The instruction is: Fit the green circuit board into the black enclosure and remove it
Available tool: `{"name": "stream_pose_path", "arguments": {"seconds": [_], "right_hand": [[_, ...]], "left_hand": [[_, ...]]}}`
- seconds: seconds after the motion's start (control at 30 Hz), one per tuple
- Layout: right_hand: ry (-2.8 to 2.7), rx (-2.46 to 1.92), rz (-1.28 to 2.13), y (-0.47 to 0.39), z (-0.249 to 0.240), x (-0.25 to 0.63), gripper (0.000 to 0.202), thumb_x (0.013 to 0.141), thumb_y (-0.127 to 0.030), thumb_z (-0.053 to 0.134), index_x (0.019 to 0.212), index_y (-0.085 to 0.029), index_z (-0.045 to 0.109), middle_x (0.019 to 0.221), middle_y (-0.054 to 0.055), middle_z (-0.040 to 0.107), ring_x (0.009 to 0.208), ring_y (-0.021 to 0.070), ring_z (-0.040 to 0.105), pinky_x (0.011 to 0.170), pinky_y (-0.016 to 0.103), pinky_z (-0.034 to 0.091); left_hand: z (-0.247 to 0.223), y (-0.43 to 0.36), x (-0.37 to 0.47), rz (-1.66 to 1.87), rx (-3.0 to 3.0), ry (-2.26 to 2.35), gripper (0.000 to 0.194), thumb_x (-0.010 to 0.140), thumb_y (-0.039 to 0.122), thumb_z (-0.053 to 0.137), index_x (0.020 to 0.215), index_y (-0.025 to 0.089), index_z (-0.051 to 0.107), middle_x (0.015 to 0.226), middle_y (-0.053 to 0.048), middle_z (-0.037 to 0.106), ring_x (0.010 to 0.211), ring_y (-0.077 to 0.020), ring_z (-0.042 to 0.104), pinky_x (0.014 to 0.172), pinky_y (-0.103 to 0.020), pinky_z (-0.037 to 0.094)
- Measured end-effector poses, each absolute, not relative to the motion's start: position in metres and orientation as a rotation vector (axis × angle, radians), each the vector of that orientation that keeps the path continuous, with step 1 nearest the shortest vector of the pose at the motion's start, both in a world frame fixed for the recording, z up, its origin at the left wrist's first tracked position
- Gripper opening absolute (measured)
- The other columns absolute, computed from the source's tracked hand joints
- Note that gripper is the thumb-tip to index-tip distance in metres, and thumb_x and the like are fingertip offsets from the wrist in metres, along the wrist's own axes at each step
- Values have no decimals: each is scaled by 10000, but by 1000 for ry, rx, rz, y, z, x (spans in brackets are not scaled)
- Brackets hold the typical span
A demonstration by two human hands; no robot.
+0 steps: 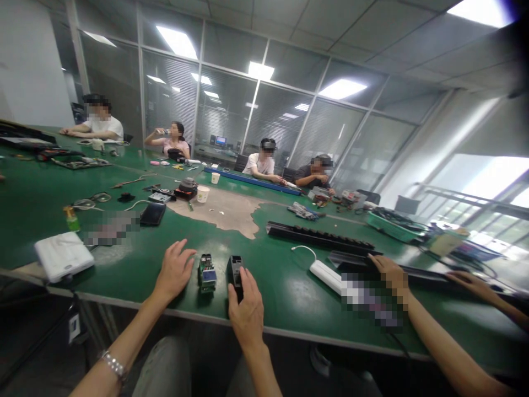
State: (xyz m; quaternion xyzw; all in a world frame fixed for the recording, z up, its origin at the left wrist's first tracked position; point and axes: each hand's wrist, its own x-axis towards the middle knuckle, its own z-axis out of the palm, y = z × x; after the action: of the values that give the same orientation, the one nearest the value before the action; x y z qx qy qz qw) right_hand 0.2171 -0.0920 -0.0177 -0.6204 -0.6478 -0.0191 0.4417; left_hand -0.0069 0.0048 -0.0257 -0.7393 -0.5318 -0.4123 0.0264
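My left hand [176, 269] is over the green tabletop with its fingers spread and nothing in them. Just right of it stands a small electronic module [207, 274] with a green circuit board and a little screen, apart from my fingers. My right hand [248, 300] has its thumb and fingers around a narrow black plastic case [235, 266] with openings in its top. The case rests on the table beside the module, and my hand hides part of its near end.
A white box [64, 256] lies at left, near a black phone [152, 214]. Paper cups [202, 193] stand farther back. At right a co-worker's hands [390, 278] hold a long black strip beside a white power strip [326, 275]. Several people sit across the table.
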Motion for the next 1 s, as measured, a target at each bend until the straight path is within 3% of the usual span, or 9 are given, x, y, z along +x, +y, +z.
{"name": "stream_pose_path", "arguments": {"seconds": [0.2,0.37,0.57,1.0], "right_hand": [[-1406,-1474,99,-93,16,201,475,883,-392,537,1294,-155,546,1272,126,594,1174,246,551,1009,411,424],[-1563,-1391,105,-89,43,160,453,883,-366,534,1273,-138,561,1251,138,604,1153,243,563,1003,391,427],[-1741,-1467,-31,-81,37,131,461,874,-315,526,1286,-110,548,1280,184,573,1184,284,543,992,435,434],[-1849,-1602,-73,-92,19,136,431,867,-282,519,1265,-124,567,1236,170,606,1131,278,588,941,395,481]], "left_hand": [[-34,7,-11,-1267,-2276,-1704,324,882,235,448,1147,237,633,1353,-79,489,1288,-269,365,1081,-512,356],[-32,5,-12,-1286,-2251,-1748,332,889,212,437,1157,242,629,1350,-70,491,1283,-257,361,1091,-497,349],[-26,1,-12,-1343,-2268,-1769,380,902,195,404,1237,236,578,1357,-88,494,1294,-250,367,1068,-497,373],[-22,-3,-12,-1288,-2275,-1749,379,912,250,396,1233,213,595,1369,-100,487,1298,-260,372,1080,-495,368]]}}
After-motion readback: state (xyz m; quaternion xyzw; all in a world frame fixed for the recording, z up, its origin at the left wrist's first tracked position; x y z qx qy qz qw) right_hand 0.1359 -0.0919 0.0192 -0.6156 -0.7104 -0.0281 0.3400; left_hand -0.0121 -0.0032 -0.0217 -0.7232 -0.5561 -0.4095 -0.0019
